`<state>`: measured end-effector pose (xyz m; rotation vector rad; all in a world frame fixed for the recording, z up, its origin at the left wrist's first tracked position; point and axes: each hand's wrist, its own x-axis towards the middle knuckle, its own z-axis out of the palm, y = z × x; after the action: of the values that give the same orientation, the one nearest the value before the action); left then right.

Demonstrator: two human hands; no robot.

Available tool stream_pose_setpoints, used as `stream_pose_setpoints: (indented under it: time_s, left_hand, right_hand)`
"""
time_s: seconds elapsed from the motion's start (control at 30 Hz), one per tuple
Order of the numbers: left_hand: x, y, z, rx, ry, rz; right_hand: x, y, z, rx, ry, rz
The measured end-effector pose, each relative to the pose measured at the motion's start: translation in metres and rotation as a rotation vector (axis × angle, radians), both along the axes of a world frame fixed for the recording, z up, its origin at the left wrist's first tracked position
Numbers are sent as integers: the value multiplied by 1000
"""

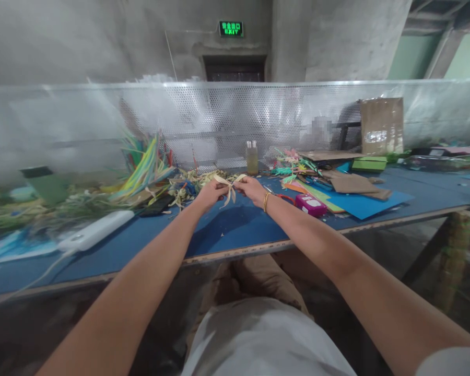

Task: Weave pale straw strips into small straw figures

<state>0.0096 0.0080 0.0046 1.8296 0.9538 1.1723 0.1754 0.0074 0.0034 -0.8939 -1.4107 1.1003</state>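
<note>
A pale yellow ribbon bow [230, 189] is stretched between my two hands, just above the blue tabletop. Its loops go out to either side and its tails hang down in the middle. My left hand [213, 193] is closed, pinching the left loop. On the other side my right hand [252, 189], with a gold bracelet at the wrist, pinches the right loop between closed fingers. Behind the bow lies a heap of dried, pale plant-like scraps [196, 180]. The exact fingertip contact is small and partly hidden.
A white power strip [96, 230] with a cable lies at left, near colourful strips [144, 167]. A bottle [251, 157] stands behind my hands. To the right are a magenta box [310, 205], blue sheet [370, 203] and cardboard pieces [352, 184]. A perforated metal panel [227, 115] borders the back.
</note>
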Motion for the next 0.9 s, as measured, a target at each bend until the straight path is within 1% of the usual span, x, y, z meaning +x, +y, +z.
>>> stream_pose_setpoints:
  time_s: [0.13, 0.43, 0.67, 0.9]
  left_hand:
    - [1, 1, -1, -23, -35, -51]
    - [1, 0, -1, -31, -86, -59]
    - [1, 1, -2, -56, -103, -28]
    - [3, -7, 2, -91, -138, -60]
  right_hand:
    - [1, -1, 0, 17, 25, -15]
    - [1, 3, -1, 1, 42, 17]
    - [2, 2, 0, 7, 38, 25]
    - [3, 4, -1, 14, 52, 25]
